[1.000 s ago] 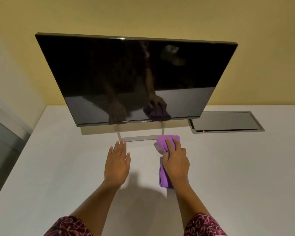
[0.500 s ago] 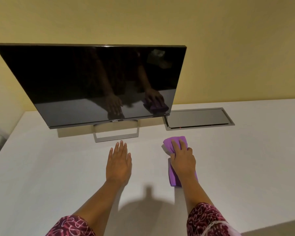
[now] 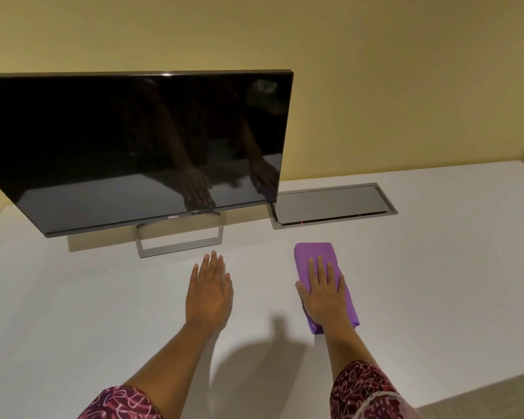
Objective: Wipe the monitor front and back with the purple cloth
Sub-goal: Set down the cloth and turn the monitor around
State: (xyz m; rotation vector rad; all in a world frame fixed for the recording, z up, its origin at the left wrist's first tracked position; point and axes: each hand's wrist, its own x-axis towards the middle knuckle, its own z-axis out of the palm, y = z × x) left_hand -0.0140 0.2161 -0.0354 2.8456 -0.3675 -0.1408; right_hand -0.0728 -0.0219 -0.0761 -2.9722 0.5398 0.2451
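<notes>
White tabletop (image 3: 73, 328) is seen under everything, backed by a yellow wall (image 3: 375, 71). On it a folded purple cloth (image 3: 312, 252) is laid flat, right of centre and clear of the monitor (image 3: 118, 146). The cloth is covered by the right hand (image 3: 324, 297), which is laid palm down on it with fingers straight and close together, nothing being gripped; the cloth's far end is left showing beyond the fingertips. The left hand (image 3: 208, 294) is laid palm down on the bare tabletop, fingers straight, well apart from the cloth and just in front of the stand (image 3: 179, 247). The monitor is stood at the back left on this grey open-frame stand, its dark screen turned toward the camera, both hands being mirrored in the glass; its left edge is cut off by the frame. Behind the cloth, just right of the monitor, a grey hatch (image 3: 330, 204) is set into the tabletop, with a small red light at its front edge. Patterned red sleeves (image 3: 366, 388) are seen at the bottom.
</notes>
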